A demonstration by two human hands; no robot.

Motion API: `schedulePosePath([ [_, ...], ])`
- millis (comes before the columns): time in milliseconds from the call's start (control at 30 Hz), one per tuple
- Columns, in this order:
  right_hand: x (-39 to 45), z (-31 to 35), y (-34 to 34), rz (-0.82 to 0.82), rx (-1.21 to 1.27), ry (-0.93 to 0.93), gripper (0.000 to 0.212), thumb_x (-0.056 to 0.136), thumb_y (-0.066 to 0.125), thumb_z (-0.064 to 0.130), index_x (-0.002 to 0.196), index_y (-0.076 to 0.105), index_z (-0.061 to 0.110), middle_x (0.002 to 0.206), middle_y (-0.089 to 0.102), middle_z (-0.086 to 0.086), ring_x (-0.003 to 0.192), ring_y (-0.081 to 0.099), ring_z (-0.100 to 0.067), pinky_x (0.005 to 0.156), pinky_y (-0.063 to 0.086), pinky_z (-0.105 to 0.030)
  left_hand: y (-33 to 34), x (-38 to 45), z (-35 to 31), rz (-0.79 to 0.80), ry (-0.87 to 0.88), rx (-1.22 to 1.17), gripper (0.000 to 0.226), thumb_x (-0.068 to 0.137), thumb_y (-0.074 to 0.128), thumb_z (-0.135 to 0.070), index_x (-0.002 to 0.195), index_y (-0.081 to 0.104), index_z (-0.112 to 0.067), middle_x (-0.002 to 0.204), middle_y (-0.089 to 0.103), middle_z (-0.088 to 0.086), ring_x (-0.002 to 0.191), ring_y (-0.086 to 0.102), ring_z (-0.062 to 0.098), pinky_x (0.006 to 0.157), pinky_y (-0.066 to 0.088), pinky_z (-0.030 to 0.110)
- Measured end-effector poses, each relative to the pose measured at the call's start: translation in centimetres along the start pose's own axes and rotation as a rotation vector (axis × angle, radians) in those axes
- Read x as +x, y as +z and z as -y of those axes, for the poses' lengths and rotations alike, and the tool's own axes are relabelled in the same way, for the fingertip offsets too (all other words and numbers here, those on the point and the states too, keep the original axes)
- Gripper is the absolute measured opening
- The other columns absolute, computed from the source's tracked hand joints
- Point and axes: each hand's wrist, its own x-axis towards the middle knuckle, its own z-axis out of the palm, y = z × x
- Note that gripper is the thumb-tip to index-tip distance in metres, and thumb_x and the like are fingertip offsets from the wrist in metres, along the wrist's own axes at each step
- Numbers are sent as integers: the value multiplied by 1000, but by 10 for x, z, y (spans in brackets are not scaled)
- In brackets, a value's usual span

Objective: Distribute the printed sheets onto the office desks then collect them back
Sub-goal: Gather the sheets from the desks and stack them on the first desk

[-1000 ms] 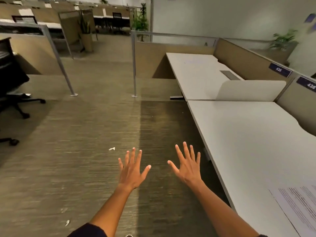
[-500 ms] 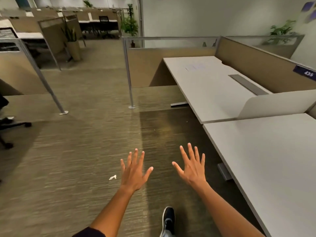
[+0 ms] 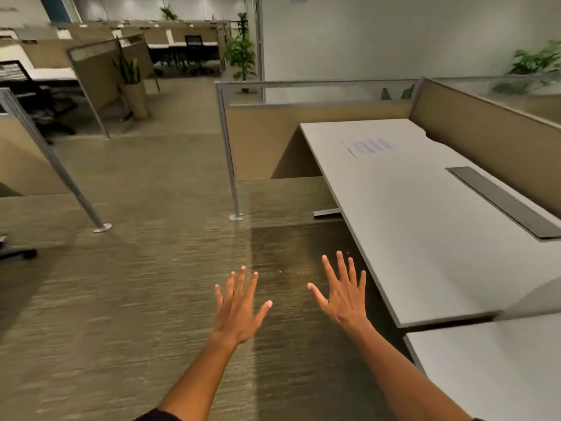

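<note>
Low in the frame your left hand and right hand hover with fingers wide, holding nothing; the white printed paper sheet lies upper right on the pale grey desk; walk close, then slide it to the edge before pinching.

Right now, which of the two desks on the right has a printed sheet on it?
The farther desk: a printed sheet lies near its far end. The nearer desk shows none.

Left hand and right hand spread empty over carpet, printed sheet on far desk
</note>
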Motion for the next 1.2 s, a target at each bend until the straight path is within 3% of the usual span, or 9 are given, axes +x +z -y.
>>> schedulePosePath([
  [167, 110, -2, -2, -7, -27, 0, 84, 79, 7, 85, 151, -9, 44, 163, -19, 0, 150, -15, -29, 119, -3, -59, -4, 126, -7, -32, 38, -33, 83, 85, 23, -76, 154, 8, -32, 165, -5, 4, 152, -4, 30, 117, -4, 61],
  [633, 437, 1, 4, -108, -45, 167, 83, 81, 13, 85, 151, -5, 44, 162, -23, 4, 149, -21, -24, 112, -24, -51, -21, 496, 20, -2, 191, -12, 81, 86, 27, -75, 153, 14, -32, 165, 2, 4, 152, 5, 30, 118, 6, 62],
  [767, 499, -7, 11, -123, -56, 207, 85, 79, 8, 87, 151, -9, 45, 161, -27, 6, 149, -24, -24, 117, -20, -55, -27, 574, 17, 3, 234, -33, 81, 87, 29, -74, 154, 13, -31, 165, -1, 4, 152, 1, 29, 119, 3, 61],
  [1200, 708, -119, 35, -77, -4, 333, 87, 79, 7, 84, 152, -11, 40, 161, -25, 1, 149, -21, -27, 119, -12, -59, 27, 803, -54, 119, 332, 16, 83, 85, 22, -76, 154, 10, -32, 165, -4, 2, 152, -1, 27, 119, 1, 61],
])
